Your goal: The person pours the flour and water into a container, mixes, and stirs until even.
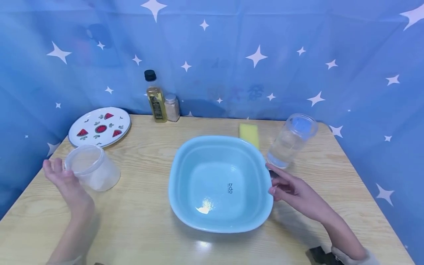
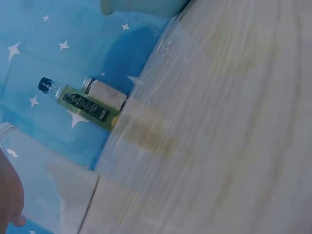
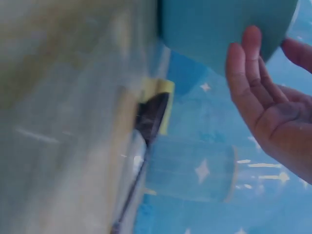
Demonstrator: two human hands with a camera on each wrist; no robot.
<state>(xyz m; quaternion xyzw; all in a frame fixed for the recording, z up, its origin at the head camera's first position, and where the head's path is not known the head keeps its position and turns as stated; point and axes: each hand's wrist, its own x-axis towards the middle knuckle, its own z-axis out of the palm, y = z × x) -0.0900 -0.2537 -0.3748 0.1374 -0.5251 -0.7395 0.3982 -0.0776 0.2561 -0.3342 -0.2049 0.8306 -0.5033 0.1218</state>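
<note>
A light blue plastic basin sits at mid table. My right hand is at its right side, thumb and a fingertip at the rim. In the right wrist view the fingers are nearly straight beside the basin's outer wall. Below that hand lies a dark utensil with a broad head and thin handle, mostly hidden in the head view. My left hand is raised with spread fingers beside a translucent plastic tub, overlapping its left edge, and holds nothing.
A plate with watermelon prints lies behind the tub. An oil bottle and a small seasoning jar stand at the back edge. Behind the basin are a yellow sponge and a tall clear container. A starry blue curtain hangs behind.
</note>
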